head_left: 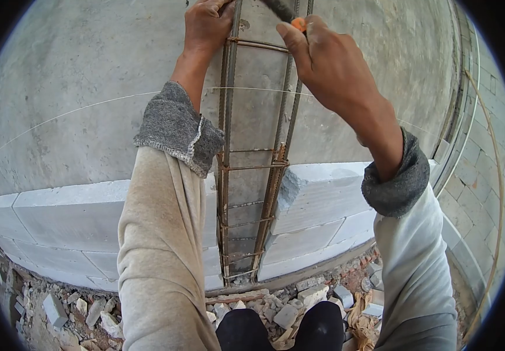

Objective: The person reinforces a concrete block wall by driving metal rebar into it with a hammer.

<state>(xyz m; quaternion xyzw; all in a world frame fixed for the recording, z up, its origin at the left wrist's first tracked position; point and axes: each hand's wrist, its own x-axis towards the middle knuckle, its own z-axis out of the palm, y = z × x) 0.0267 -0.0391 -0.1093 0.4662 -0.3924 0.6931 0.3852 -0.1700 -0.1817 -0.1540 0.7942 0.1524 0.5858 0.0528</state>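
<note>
A vertical rebar cage [224, 117] of ribbed bars and cross ties stands against a grey concrete wall. My left hand [208, 23] is at the upper left of the cage, beside its left bars. Its fingers are curled, and the top edge of the view cuts them off, so what they hold is hidden. My right hand [334, 61] is closed around a tool [278, 9] with a dark shaft and an orange part by the thumb. The tool slants up and left across the cage; its far end is out of view.
White blocks [71, 213] form low walls on both sides of the cage; the right one has a broken corner [290, 187]. A thin string [88, 105] crosses the concrete. Rubble [287, 316] covers the ground around my knees. A hose [494, 134] runs along paving at right.
</note>
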